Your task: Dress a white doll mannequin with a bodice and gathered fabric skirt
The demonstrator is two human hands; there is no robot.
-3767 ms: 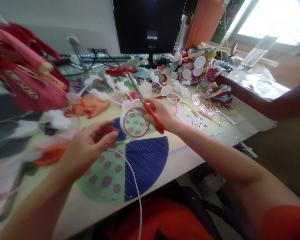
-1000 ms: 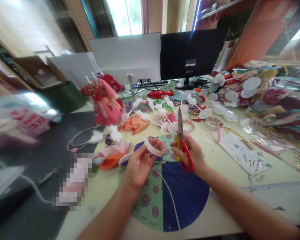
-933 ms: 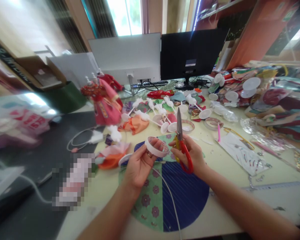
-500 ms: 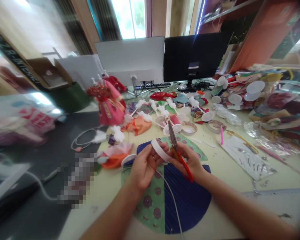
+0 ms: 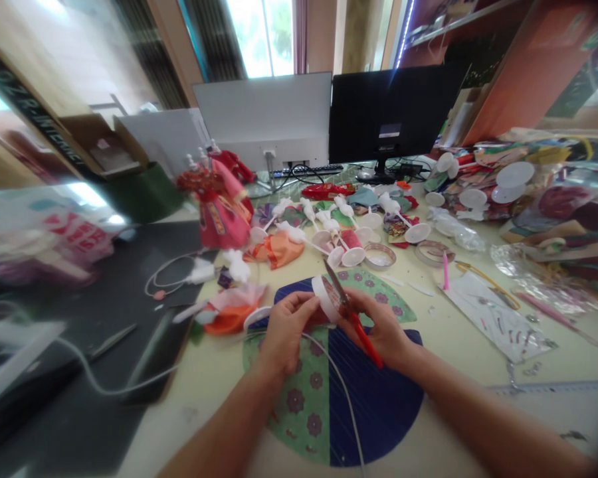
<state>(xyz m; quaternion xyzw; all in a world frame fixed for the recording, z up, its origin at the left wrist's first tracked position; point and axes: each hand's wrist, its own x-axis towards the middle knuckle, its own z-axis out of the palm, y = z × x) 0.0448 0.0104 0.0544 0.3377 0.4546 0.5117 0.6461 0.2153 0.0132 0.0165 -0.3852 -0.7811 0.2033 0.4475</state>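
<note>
A roll of white tape (image 5: 327, 299) is upright between my hands at the centre of the view. My left hand (image 5: 286, 328) pinches its left edge between thumb and fingers. In my right hand (image 5: 381, 325) is a pair of scissors (image 5: 366, 342) with red handles, its blades pointing up and away from me, in front of the roll's right side. Whether the right fingers also grip the roll is hidden. Beneath both hands lies a round cloth of green flowered (image 5: 299, 398) and dark blue (image 5: 373, 405) panels. A thin white cord (image 5: 346, 392) runs across it.
White doll torsos on stands (image 5: 326, 218) and cloth pieces crowd the table beyond the cloth. More tape rolls (image 5: 379, 256) lie there. A pink pen (image 5: 446, 271), a card of small parts (image 5: 498, 318) and a ruler (image 5: 553, 386) are at right. Two monitors (image 5: 266, 116) stand behind.
The tape roll has turned, so more of its printed inner side shows. My left hand has gone from an open cupped hold to a pinch at its edge. The scissors have shifted slightly left and down.
</note>
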